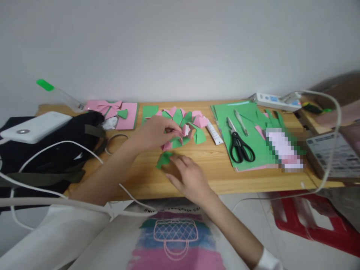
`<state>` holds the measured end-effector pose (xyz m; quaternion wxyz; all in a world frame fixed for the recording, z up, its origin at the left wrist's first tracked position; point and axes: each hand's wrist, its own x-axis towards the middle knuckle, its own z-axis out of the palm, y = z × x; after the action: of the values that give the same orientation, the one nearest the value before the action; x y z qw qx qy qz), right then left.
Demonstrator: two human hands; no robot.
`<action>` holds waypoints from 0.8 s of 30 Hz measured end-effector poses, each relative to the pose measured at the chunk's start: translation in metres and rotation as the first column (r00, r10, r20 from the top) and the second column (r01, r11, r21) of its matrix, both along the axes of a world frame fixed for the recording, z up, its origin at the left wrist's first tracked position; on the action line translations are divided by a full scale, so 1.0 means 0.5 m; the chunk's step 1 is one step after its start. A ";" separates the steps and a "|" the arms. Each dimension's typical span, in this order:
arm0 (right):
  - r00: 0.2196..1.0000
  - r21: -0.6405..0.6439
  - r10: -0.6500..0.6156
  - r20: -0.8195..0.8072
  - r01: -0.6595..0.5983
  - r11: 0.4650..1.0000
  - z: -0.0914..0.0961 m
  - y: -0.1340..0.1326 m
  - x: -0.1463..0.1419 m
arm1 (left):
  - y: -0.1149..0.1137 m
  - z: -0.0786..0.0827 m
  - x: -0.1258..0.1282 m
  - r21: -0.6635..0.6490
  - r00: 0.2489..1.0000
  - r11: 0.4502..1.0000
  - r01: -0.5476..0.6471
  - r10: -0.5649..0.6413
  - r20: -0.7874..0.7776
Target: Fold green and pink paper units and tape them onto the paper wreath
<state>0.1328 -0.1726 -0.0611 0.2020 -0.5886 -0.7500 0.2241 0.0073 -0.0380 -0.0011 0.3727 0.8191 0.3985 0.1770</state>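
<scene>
My left hand [155,132] is closed, thumb and fingers pinching a pink folded paper piece [185,130] over a cluster of pink and green folded papers. Part of that cluster is hidden behind the hand. Nearer the table's front edge, my right hand [191,178] has its thumb apart from its fingers. Its fingertips reach the edge of a small green paper piece [163,160] on the wood. Just right of the cluster lies a white tube [214,132], and a green paper leaf [199,136] sits between the tube and my left hand's piece.
Black-handled scissors [239,146] and a craft knife [241,123] lie on green sheets [225,112] at right. A power strip [277,101] stands behind. On the left are a black bag [64,138], a white power bank [35,126], a tape roll [108,150] and pink sheets [131,116]. White cables cross the front.
</scene>
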 end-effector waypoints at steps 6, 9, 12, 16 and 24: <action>0.992 -0.013 -0.044 0.116 0.046 0.999 -0.024 0.052 -0.078 | 0.033 0.055 -0.045 0.243 0.985 0.955 -0.172 0.171 0.025; 0.994 -0.024 -0.045 0.096 0.047 0.999 -0.034 0.052 -0.064 | 0.058 0.091 -0.077 0.345 0.946 0.881 -0.323 0.311 0.090; 0.986 -0.005 -0.131 0.100 0.132 0.991 -0.036 0.050 -0.020 | 0.075 0.132 -0.107 0.370 0.898 0.821 -0.435 0.424 0.118; 0.939 0.043 -0.311 0.149 0.308 0.950 -0.032 0.054 0.063 | 0.069 0.182 -0.135 0.465 0.890 0.774 -0.429 0.450 0.073; 0.930 0.133 -0.358 0.078 0.347 0.929 -0.047 0.065 0.148 | -0.014 0.091 -0.093 0.534 0.939 0.845 0.017 0.170 -0.300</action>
<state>0.2066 -0.1403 -0.0845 0.2350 -0.7114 -0.6531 0.1101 -0.0391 -0.0447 0.0446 0.0521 0.8909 0.4247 0.1526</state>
